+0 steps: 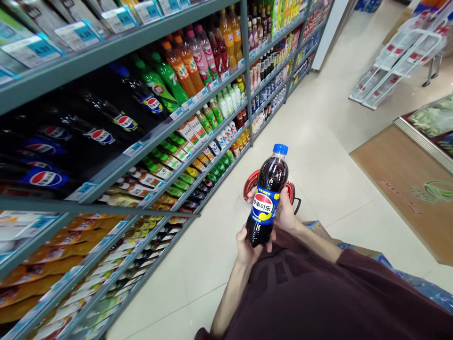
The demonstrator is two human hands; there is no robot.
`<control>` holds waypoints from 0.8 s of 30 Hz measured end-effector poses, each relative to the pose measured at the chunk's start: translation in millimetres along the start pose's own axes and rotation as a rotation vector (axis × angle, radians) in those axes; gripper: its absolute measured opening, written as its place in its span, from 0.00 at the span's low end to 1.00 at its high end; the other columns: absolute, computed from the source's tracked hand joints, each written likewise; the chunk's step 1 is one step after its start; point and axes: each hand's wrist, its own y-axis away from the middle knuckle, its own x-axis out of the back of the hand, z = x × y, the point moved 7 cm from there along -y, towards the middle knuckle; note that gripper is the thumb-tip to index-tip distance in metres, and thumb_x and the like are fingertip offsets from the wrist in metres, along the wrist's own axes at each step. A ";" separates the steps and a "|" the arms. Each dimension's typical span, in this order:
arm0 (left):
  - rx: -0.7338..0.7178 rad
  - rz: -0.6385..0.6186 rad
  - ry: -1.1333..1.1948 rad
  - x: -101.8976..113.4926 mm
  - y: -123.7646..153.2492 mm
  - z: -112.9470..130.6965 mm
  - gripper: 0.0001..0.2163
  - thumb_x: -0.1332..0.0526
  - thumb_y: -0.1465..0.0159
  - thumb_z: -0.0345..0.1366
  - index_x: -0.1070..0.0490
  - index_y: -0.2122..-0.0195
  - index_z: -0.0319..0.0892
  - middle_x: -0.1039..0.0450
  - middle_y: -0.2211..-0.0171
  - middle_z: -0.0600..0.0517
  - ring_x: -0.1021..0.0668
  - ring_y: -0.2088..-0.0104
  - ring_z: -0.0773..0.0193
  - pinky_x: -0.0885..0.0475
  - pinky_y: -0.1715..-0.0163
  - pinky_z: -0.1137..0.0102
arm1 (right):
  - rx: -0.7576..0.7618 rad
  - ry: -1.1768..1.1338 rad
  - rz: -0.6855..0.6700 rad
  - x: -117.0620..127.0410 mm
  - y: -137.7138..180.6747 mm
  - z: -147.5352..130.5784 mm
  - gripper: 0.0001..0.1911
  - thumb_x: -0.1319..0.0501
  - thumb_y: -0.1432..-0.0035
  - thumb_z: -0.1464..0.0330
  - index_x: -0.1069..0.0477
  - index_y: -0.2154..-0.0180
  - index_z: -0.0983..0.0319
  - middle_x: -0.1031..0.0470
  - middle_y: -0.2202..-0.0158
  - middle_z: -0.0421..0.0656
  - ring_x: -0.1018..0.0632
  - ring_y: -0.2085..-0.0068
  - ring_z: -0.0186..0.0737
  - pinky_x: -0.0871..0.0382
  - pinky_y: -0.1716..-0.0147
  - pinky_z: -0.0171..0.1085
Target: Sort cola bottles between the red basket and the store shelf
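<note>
A cola bottle [273, 174] with a blue cap and a blue Pepsi label stands slightly tilted in front of me, held in both hands. My left hand [247, 249] supports its base, the thumb against the lower side. My right hand [286, 211] wraps round the back at label height, and its fingertips show on the far side. The bottle hides parts of both hands. Behind it on the floor is a red shopping basket [252, 179] with a black handle, partly covered by the bottle and my hands.
Long grey shelves [198, 107] on the left carry rows of drinks, with more cola bottles [47, 178] lying at the near end. A white rack [385, 66] with bottles stands at the upper right. A brown display stand [406, 189] is on the right, over the pale tiled floor [318, 123].
</note>
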 end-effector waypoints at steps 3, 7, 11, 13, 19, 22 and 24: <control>0.104 -0.065 0.158 -6.8 -5.5 -4.0 0.35 0.41 0.38 0.69 0.22 0.62 0.34 0.23 0.70 0.43 0.34 0.87 0.74 0.45 0.93 0.78 | 0.006 -0.028 -0.020 -1.4 -7.7 -4.9 0.41 0.40 0.45 0.34 0.27 0.55 0.66 0.21 0.60 0.52 0.19 0.58 0.44 0.29 0.76 0.30; 0.237 -0.141 0.310 -8.9 -14.6 -14.9 0.31 0.42 0.32 0.63 0.23 0.56 0.35 0.30 0.79 0.53 0.47 0.92 0.80 0.51 0.95 0.82 | 0.051 -0.097 -0.038 7.0 -26.6 -14.8 0.37 0.36 0.46 0.38 0.29 0.52 0.64 0.21 0.58 0.52 0.19 0.56 0.46 0.25 0.73 0.34; 0.309 -0.231 0.391 -12.0 -30.3 -27.3 0.16 0.42 0.26 0.46 0.26 0.57 0.36 0.41 0.88 0.62 0.57 0.96 0.79 0.53 0.97 0.83 | 0.084 -0.177 -0.051 17.8 -49.7 -32.4 0.37 0.33 0.49 0.39 0.30 0.50 0.60 0.20 0.56 0.50 0.19 0.53 0.48 0.20 0.64 0.42; 0.333 -0.268 0.423 -16.8 -40.6 -32.6 0.14 0.42 0.25 0.42 0.28 0.62 0.36 0.45 0.91 0.64 0.60 0.97 0.79 0.55 0.98 0.84 | 0.098 -0.217 -0.061 22.1 -59.6 -44.7 0.37 0.32 0.50 0.39 0.29 0.49 0.58 0.20 0.55 0.50 0.18 0.52 0.49 0.19 0.58 0.45; 0.329 -0.292 0.427 -37.1 -74.7 -36.3 0.12 0.39 0.27 0.38 0.30 0.66 0.35 0.45 0.91 0.64 0.62 0.98 0.81 0.57 0.99 0.86 | 0.112 -0.247 -0.094 34.5 -80.8 -79.7 0.39 0.31 0.53 0.39 0.30 0.48 0.58 0.19 0.55 0.49 0.19 0.51 0.51 0.19 0.55 0.49; 0.332 -0.259 0.433 -46.2 -88.3 -33.6 0.11 0.40 0.26 0.38 0.28 0.60 0.34 0.39 0.86 0.63 0.62 0.96 0.83 0.57 0.99 0.87 | 0.109 -0.269 -0.121 41.1 -89.0 -91.8 0.38 0.32 0.52 0.40 0.30 0.48 0.57 0.19 0.55 0.49 0.19 0.51 0.50 0.20 0.55 0.49; 0.323 -0.209 0.435 -48.3 -96.1 -32.2 0.14 0.43 0.25 0.42 0.27 0.55 0.34 0.35 0.81 0.60 0.61 0.94 0.84 0.58 0.98 0.87 | 0.101 -0.291 -0.136 47.9 -93.3 -96.2 0.37 0.32 0.51 0.41 0.31 0.48 0.57 0.20 0.55 0.48 0.19 0.51 0.49 0.20 0.54 0.49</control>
